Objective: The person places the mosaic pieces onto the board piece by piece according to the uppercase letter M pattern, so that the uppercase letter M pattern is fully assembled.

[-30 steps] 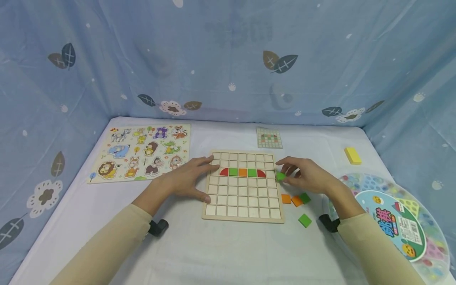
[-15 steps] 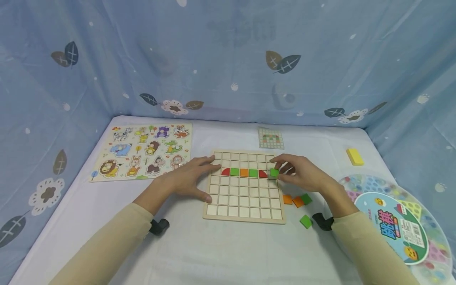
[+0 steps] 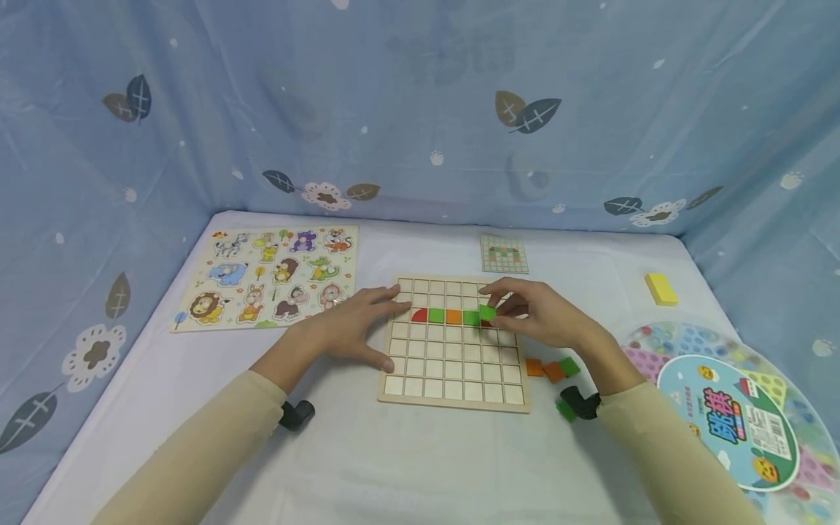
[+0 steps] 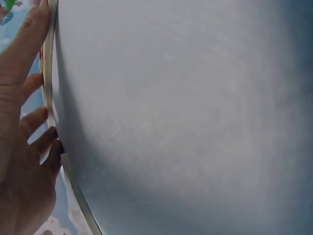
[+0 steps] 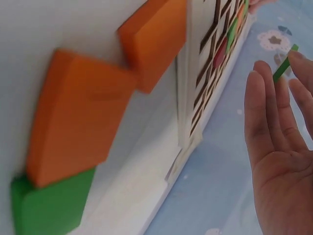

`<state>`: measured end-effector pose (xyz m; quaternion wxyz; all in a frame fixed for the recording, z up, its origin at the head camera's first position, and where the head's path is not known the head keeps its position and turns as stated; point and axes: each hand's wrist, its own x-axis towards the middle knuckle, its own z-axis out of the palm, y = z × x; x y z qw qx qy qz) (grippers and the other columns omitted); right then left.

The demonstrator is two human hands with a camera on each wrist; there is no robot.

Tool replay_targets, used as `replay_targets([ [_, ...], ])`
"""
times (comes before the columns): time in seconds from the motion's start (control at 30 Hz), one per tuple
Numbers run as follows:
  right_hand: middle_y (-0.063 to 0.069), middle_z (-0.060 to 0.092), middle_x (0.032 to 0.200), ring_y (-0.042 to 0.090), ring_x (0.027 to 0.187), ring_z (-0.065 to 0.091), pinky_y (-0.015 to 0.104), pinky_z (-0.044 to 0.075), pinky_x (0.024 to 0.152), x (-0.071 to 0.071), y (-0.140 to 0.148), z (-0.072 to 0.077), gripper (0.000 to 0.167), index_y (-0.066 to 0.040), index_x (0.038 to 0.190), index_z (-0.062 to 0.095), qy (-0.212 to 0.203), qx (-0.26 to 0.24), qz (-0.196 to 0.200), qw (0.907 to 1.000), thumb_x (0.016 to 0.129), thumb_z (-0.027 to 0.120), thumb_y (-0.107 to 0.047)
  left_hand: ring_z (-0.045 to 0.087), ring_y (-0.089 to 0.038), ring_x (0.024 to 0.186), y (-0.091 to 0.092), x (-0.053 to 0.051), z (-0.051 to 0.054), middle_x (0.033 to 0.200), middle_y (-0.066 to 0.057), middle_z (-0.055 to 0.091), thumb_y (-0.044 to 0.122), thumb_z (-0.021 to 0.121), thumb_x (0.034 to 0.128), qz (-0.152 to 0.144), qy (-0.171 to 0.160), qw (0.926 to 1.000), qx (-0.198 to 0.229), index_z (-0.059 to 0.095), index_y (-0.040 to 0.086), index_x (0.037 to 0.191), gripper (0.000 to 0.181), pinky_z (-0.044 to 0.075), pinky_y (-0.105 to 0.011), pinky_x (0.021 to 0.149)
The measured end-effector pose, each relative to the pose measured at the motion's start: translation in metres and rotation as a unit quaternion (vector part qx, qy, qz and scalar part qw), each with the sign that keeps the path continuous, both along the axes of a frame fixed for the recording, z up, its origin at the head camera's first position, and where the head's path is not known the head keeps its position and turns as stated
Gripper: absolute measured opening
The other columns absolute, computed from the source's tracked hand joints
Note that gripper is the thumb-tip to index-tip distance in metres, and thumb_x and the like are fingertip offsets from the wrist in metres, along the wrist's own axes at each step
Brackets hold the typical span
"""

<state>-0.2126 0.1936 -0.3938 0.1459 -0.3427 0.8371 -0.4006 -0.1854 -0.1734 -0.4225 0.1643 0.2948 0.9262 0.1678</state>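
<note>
Right grip (image 3: 541, 313): pinching a green tile (image 3: 487, 312) above the board (image 3: 453, 402), partly covering a red piece (image 5: 220, 54);
Left grip (image 3: 346, 326): fingers spread, touching the board's left edge;
Board row (image 3: 453, 317): red, green, orange, green, red;
Loose tiles (image 3: 554, 372): two orange, two green, on the counter (image 3: 420, 467) right of the board.

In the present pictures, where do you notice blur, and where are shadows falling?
Head view: the board looks fairly clear, with soft shadows beside the sleeves; left wrist view: the cloth is hazy, with a shadow along the board's edge; right wrist view: the near orange tiles have blurred edges.
</note>
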Motion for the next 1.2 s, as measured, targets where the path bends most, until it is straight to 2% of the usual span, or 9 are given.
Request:
replay_targets([
  [0.23,0.006,0.065,0.119,0.022,0.104,0.07,0.037,0.06,0.091,-0.002,-0.014,0.001,0.047,-0.005,0.139,0.059,-0.016,-0.007,0.001,0.9998,0.095,0.074,-0.006,0.015,-0.031,0.158,-0.001,-0.001,0.0,0.173,-0.003,0.014,0.072,0.081,0.0713,-0.004,0.002,1.0,0.008,0.034,0.03,0.162,0.11,0.027,-0.057,0.123],
  [0.4,0.009,0.062,0.127,0.024,0.107,0.069,0.04,0.059,0.092,-0.003,-0.022,0.0,0.045,-0.005,0.141,0.058,-0.004,-0.008,0.015,0.9998,0.098,0.069,-0.007,0.015,-0.03,0.158,-0.001,-0.001,0.0,0.173,-0.003,0.014,0.073,0.08,0.071,-0.006,0.005,1.0,0.003,0.034,0.031,0.162,0.11,0.026,-0.057,0.123],
  [0.53,0.009,0.061,0.131,0.025,0.109,0.068,0.043,0.058,0.092,-0.004,-0.027,0.0,0.037,-0.004,0.137,0.061,0.005,-0.008,0.025,0.9996,0.1,0.066,-0.008,0.015,-0.029,0.158,-0.001,-0.002,-0.001,0.173,-0.001,0.013,0.073,0.08,0.0713,-0.004,0.003,1.0,0.0,0.033,0.032,0.162,0.11,0.026,-0.056,0.123],
  [0.83,0.008,0.062,0.128,0.026,0.11,0.067,0.043,0.058,0.092,-0.006,-0.041,-0.001,0.032,-0.003,0.133,0.065,0.021,-0.004,0.038,0.999,0.102,0.064,-0.009,0.014,-0.029,0.158,-0.001,-0.002,-0.002,0.173,0.001,0.012,0.074,0.079,0.0706,0.003,-0.003,1.0,-0.003,0.033,0.034,0.162,0.11,0.026,-0.056,0.123],
  [0.97,0.006,0.062,0.129,0.024,0.111,0.067,0.043,0.058,0.092,-0.007,-0.047,-0.002,0.034,-0.004,0.135,0.064,0.011,-0.005,0.042,0.999,0.102,0.065,-0.01,0.014,-0.029,0.158,-0.001,-0.003,-0.003,0.173,0.001,0.012,0.075,0.079,0.0706,0.003,-0.006,1.0,-0.001,0.033,0.034,0.162,0.11,0.027,-0.057,0.123],
  [1.2,0.008,0.06,0.137,0.025,0.112,0.067,0.04,0.059,0.091,-0.008,-0.058,-0.002,0.04,-0.007,0.14,0.058,-0.02,-0.052,0.065,0.9963,0.101,0.066,-0.011,0.016,-0.029,0.158,-0.001,-0.003,-0.002,0.173,0.001,0.014,0.075,0.079,0.0706,0.003,-0.004,1.0,0.002,0.034,0.034,0.161,0.109,0.028,-0.058,0.122],
])
